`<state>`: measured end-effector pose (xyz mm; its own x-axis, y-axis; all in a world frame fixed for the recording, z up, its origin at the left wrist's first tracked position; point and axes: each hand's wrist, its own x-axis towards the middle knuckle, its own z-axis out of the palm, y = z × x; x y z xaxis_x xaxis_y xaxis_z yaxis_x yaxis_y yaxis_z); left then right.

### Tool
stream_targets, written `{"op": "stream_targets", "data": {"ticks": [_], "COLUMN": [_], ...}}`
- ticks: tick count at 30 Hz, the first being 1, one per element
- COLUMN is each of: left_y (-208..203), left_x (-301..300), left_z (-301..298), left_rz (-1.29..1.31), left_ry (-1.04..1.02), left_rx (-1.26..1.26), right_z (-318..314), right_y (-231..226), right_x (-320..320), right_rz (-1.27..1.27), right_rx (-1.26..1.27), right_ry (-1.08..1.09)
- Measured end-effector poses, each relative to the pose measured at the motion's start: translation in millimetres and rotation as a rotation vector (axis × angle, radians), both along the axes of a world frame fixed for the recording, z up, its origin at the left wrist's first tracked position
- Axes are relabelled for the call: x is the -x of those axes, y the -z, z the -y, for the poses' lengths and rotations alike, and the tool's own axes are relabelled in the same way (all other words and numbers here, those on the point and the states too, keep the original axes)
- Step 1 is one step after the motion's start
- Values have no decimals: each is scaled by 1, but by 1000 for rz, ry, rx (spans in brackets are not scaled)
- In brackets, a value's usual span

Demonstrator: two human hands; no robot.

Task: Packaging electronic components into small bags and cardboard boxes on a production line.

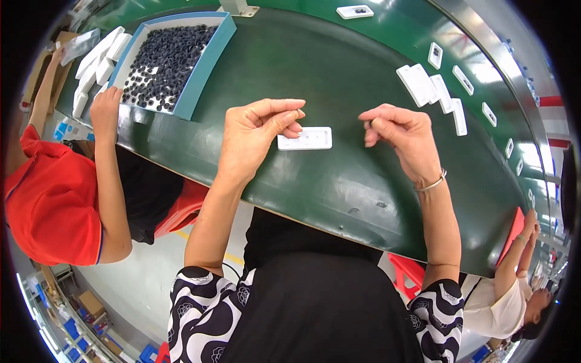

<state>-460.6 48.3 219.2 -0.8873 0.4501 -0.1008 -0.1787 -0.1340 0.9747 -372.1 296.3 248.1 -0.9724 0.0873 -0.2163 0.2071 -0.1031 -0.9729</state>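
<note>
Find the tray [321,147], white and shallow, lying flat on the green bench [290,187] just ahead of the body and between both hands, probably set there for easy reach and clear sight. Note the left hand [247,134] over its left end, thumb and forefinger brought together; cannot tell whether gripping anything or touching the tray, perhaps poised to steady it. See the right hand [407,134] off to the right, raised above the bench, fingertips pinched apparently on a small dark piece [367,124], likely for fine control. Farther right, notice the white slabs [414,85], overlapping, perhaps fanned for easy picking. Up left, find the box [209,69] of dark bits [172,54], just beside a neighbour's hand [106,107], seemingly within shared reach.
</note>
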Motion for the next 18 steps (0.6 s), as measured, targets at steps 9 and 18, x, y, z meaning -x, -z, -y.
{"op": "stream_targets", "data": {"ticks": [9,18], "left_y": [20,22], "left_x": [-13,-9], "left_z": [-8,-13], "left_rz": [-909,-861], "left_ry": [65,143], "left_rx": [568,505], "right_z": [34,41], "right_y": [37,60], "right_x": [16,22], "right_rz": [-450,-598], "right_rx": [-686,-837], "right_ry": [-136,-252]}}
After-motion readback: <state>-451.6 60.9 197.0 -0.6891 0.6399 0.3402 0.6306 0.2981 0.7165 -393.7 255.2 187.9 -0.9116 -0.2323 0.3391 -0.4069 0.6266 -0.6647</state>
